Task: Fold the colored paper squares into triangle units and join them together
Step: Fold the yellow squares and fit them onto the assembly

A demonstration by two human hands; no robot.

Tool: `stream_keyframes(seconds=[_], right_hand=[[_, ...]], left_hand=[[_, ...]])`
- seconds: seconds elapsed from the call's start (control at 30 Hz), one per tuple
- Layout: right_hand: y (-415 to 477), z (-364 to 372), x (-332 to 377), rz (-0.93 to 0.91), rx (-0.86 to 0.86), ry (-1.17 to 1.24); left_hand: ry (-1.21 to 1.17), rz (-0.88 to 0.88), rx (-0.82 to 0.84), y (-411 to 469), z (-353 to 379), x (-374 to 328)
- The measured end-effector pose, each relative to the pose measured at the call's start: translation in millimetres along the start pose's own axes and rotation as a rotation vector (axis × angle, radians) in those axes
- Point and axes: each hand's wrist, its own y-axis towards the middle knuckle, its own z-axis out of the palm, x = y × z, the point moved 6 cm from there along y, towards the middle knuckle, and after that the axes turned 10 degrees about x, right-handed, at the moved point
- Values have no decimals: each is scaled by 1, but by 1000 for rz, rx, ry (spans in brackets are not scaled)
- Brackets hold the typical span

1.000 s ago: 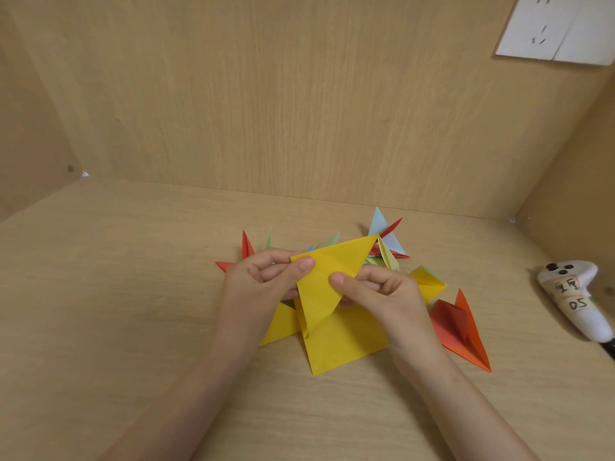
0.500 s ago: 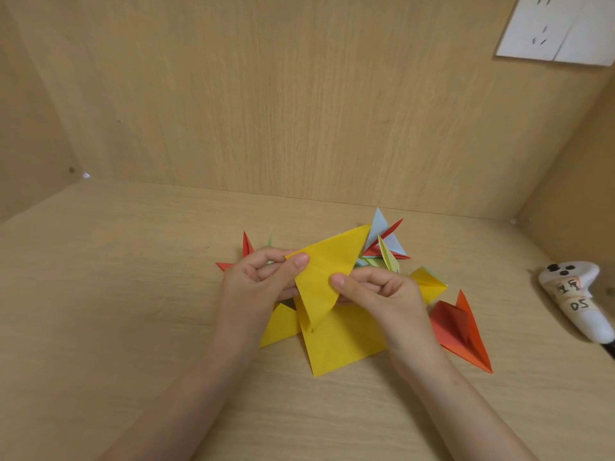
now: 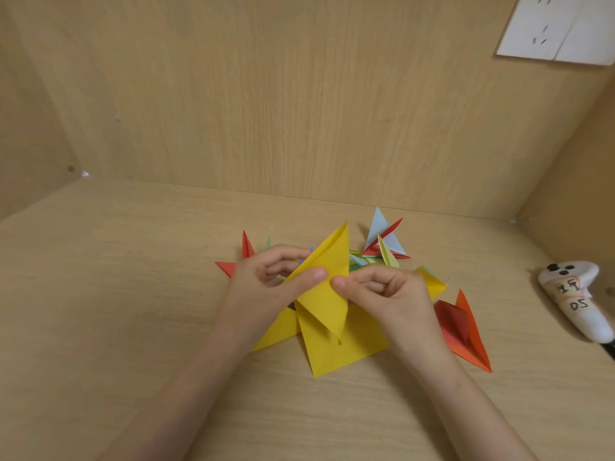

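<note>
Head view shows the left hand (image 3: 263,286) and right hand (image 3: 392,294) each pinching a folded yellow triangle (image 3: 327,302) between thumb and curled fingers, lifted just above a flat yellow sheet (image 3: 342,352) on the table (image 3: 133,294). With no surface to press against, the layers could slide under the thumbs. The crease would then likely set crooked and the unit join badly.

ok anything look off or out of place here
Only the white controller, lying on the table at far right; it plays no part in folding. The yellow paper pinched by the left hand and right hand looks untorn.
</note>
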Motion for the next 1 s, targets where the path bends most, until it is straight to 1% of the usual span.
stream_keyframes(seconds=[0.17, 0.33, 0.4, 0.47, 0.53, 0.7, 0.83, 1.0], right_hand=[[-2, 6, 1, -13, 62, -113], [-2, 8, 1, -9, 108, -85], [-2, 10, -1, 15, 129, -52], [-2, 13, -2, 36, 149, -65], [-2, 14, -4, 45, 164, -86], [-1, 13, -6, 55, 162, -70], [-2, 15, -7, 62, 232, -63], [-2, 17, -5, 70, 244, -36]], left_hand=[[118, 28, 109, 1, 5, 1], [129, 79, 92, 2, 4, 1], [86, 79, 39, 1, 3, 0], [22, 62, -59, 0, -4, 1], [10, 61, -113, -1, -9, 0], [44, 50, -141, -2, -9, 0], [-82, 12, -238, -2, -19, 4], [-61, 20, -263, -2, -20, 4]])
